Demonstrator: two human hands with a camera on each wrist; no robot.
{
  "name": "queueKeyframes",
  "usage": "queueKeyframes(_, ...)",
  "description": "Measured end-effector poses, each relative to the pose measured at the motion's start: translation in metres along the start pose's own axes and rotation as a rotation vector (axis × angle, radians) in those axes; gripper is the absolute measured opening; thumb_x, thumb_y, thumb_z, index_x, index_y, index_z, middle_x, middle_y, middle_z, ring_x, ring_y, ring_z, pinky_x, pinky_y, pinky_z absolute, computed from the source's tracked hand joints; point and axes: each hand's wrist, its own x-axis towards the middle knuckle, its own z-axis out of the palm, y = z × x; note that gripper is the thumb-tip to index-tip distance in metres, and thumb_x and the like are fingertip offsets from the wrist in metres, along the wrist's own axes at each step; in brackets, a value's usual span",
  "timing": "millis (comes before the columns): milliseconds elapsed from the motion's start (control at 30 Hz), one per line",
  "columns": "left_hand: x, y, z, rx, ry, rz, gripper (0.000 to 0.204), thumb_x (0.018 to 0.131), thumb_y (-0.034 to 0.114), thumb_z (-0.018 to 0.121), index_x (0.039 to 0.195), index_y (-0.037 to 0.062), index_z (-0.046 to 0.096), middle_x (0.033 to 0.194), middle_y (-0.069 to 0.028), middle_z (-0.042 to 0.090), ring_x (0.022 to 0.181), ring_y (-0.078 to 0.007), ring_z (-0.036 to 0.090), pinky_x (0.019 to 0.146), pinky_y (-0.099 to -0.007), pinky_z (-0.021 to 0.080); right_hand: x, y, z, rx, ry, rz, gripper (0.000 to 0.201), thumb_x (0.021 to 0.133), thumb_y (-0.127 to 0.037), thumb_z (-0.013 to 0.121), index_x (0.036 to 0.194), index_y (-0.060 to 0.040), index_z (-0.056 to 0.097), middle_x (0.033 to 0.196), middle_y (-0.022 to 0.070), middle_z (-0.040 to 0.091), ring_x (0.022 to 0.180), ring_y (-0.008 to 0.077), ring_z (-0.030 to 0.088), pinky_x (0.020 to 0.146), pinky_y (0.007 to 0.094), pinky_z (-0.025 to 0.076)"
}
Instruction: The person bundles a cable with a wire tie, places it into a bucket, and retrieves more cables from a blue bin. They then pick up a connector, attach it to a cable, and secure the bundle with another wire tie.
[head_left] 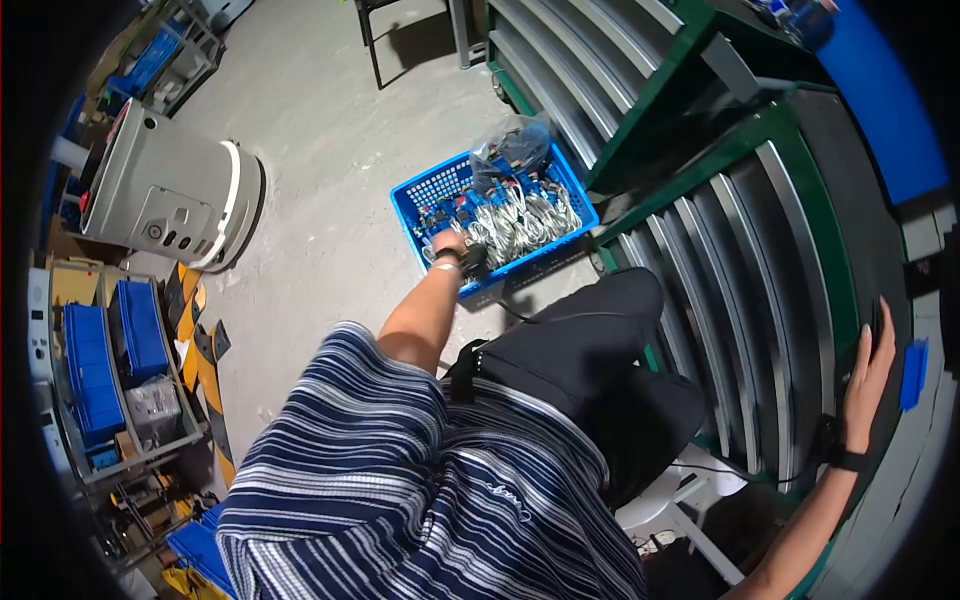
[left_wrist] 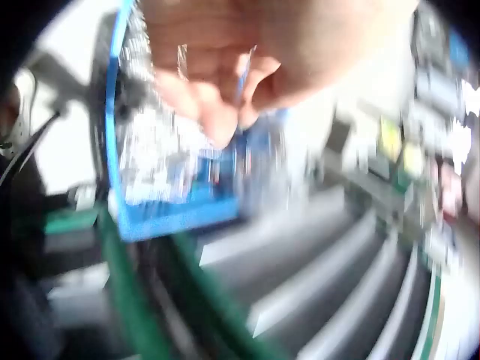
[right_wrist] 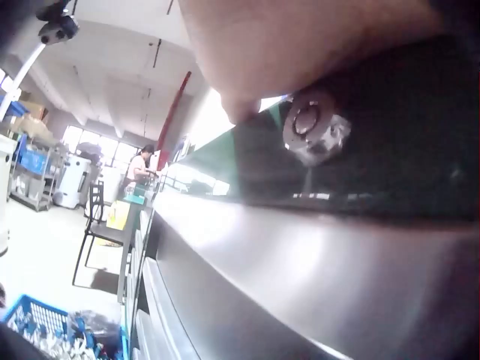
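My left hand [head_left: 448,243] is over the near left end of a blue plastic basket [head_left: 403,216] on the floor. Bundled pale cables [head_left: 520,222] with blue connectors fill the basket, and a clear plastic bag [head_left: 512,148] of dark parts lies on top at its far end. In the blurred left wrist view, the fingers [left_wrist: 214,112] bend toward the thumb, with thin shiny and blue streaks beside them; I cannot tell whether they hold anything. My right hand [head_left: 868,375] rests with straight fingers along the dark top of a green drawer cabinet [head_left: 815,190].
A second green cabinet [head_left: 640,110] with silver drawer edges stands beside the basket. On the left are a grey machine [head_left: 170,190] and a shelf with blue bins [head_left: 95,370]. The right wrist view shows a chair [right_wrist: 105,229] and another person [right_wrist: 140,166] farther off.
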Motion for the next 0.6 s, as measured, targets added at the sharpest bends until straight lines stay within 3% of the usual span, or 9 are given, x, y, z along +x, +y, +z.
queueKeyframes(33,0.042,-0.086,0.048,0.140,0.050,-0.008,0.033,0.088,0.029,0.054,0.093,0.0006,0.071,0.098,-0.0175,0.071,0.087,-0.0325,0.070,0.071,-0.0415,0.055,0.001,-0.001,0.005,-0.060,0.039,-0.022,0.043,0.102,-0.028,0.043,0.139,-0.0055,0.045,0.141,0.0137,0.047,0.133,0.0284,0.040,0.111,0.0378,0.029)
queueKeyframes(67,0.043,-0.135,0.083,-0.317,0.057,-0.459,0.030,0.085,0.023,0.053,0.094,0.0010,0.072,0.102,-0.0204,0.069,0.102,-0.0346,0.066,0.080,-0.0408,0.053,0.002,-0.004,0.006,-0.078,0.053,-0.061,0.043,0.102,-0.027,0.042,0.138,-0.0044,0.046,0.139,0.0136,0.048,0.131,0.0288,0.042,0.110,0.0377,0.030)
queueKeyframes(167,-0.024,-0.184,0.061,0.100,-0.462,-0.198,0.028,0.088,0.024,0.053,0.092,0.0040,0.072,0.092,-0.0138,0.072,0.078,-0.0266,0.070,0.071,-0.0417,0.055,0.003,-0.004,0.007,-0.200,0.100,-0.147,0.040,0.103,-0.025,0.041,0.134,-0.0018,0.049,0.135,0.0138,0.053,0.126,0.0300,0.046,0.108,0.0376,0.032)
queueKeyframes(267,-0.047,-0.211,0.098,-0.083,-0.405,-0.005,0.025,0.087,0.022,0.054,0.091,0.0054,0.072,0.086,-0.0128,0.072,0.076,-0.0248,0.069,0.069,-0.0398,0.053,0.004,-0.009,0.010,-0.295,0.113,-0.174,0.040,0.102,-0.026,0.041,0.132,-0.0016,0.051,0.131,0.0139,0.055,0.124,0.0318,0.048,0.105,0.0386,0.034)
queueKeyframes(300,-0.010,-0.231,0.164,-0.316,-0.475,-0.474,0.025,0.084,0.023,0.056,0.095,0.0083,0.073,0.097,-0.0144,0.071,0.088,-0.0272,0.069,0.075,-0.0393,0.052,0.004,-0.008,0.012,-0.325,0.120,-0.198,0.040,0.102,-0.028,0.041,0.131,-0.0016,0.052,0.130,0.0139,0.056,0.122,0.0320,0.050,0.105,0.0390,0.034)
queueKeyframes(433,-0.020,-0.131,0.116,0.049,-0.334,0.169,0.020,0.084,0.024,0.059,0.084,0.0068,0.069,0.087,-0.0135,0.070,0.080,-0.0295,0.068,0.069,-0.0410,0.052,-0.001,-0.008,0.012,-0.391,0.109,-0.211,0.041,0.104,-0.031,0.038,0.129,-0.0035,0.054,0.128,0.0134,0.058,0.119,0.0320,0.052,0.103,0.0390,0.037)
queueKeyframes(500,0.016,-0.118,0.156,-0.469,-0.273,0.149,0.016,0.081,0.021,0.062,0.084,0.0068,0.069,0.086,-0.0123,0.071,0.081,-0.0293,0.068,0.069,-0.0402,0.051,-0.001,-0.008,0.014,-0.389,0.129,-0.206,0.041,0.104,-0.032,0.037,0.129,-0.0051,0.055,0.128,0.0122,0.058,0.118,0.0312,0.052,0.102,0.0385,0.038)
queueKeyframes(567,0.018,-0.072,0.122,-1.028,-0.382,-0.191,0.017,0.080,0.021,0.064,0.086,0.0065,0.069,0.089,-0.0130,0.071,0.085,-0.0318,0.067,0.072,-0.0399,0.051,-0.001,-0.007,0.013,-0.402,0.120,-0.211,0.041,0.104,-0.033,0.036,0.129,-0.0058,0.055,0.128,0.0114,0.059,0.117,0.0308,0.053,0.101,0.0383,0.039)
queueKeyframes(600,0.032,-0.072,0.131,-0.896,-0.304,-0.201,0.021,0.082,0.021,0.063,0.095,0.0066,0.070,0.100,-0.0169,0.070,0.094,-0.0346,0.066,0.080,-0.0394,0.052,-0.001,-0.005,0.013,-0.414,0.117,-0.213,0.041,0.104,-0.033,0.036,0.129,-0.0057,0.055,0.128,0.0115,0.058,0.117,0.0310,0.053,0.101,0.0383,0.039)
